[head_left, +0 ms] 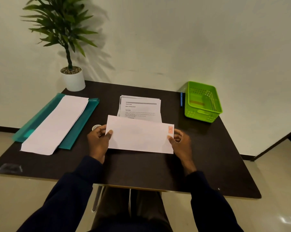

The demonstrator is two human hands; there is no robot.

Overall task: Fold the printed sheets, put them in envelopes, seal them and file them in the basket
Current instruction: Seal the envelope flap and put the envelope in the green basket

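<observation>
Legs (pixel 129 208) and dark sleeves (pixel 71 190) sit closest, at the near edge of the table (pixel 141 169). Both hands hold one envelope (pixel 139 136) by its short ends. Left hand (pixel 98 139) pinches the left end, thumb on top, fingers behind. Right hand (pixel 181 141) pinches the right end, thumb just below the orange stamp. Both grips are narrow, closed on paper. Stamp side faces up, so the flap is hidden; cannot tell if it is filled or sealed. The two-end hold likely keeps it flat and square for a check or a flip. Cannot tell if it rests on the table.

Sheets (pixel 141 108): printed stack just behind the envelope, whose far edge covers their lower part. Unfolded, slightly fanned, probably kept close for the next fold.

Spare envelopes (pixel 57 121): well left of the envelope, on a teal folder (pixel 41 118), laid out as supply.

Small round item (pixel 96 127): just left of the envelope by the left knuckles, identity unclear.

Basket (pixel 199 114): behind-right of the envelope, well apart, open top, likely set there for right-hand filing. Something with an orange strip lies inside, unclear. Blue pen (pixel 181 99) is also behind-right, between the sheets and the basket. Plant (pixel 62 27) is far behind-left.

Judging by the unfolded stack, much work remains.
</observation>
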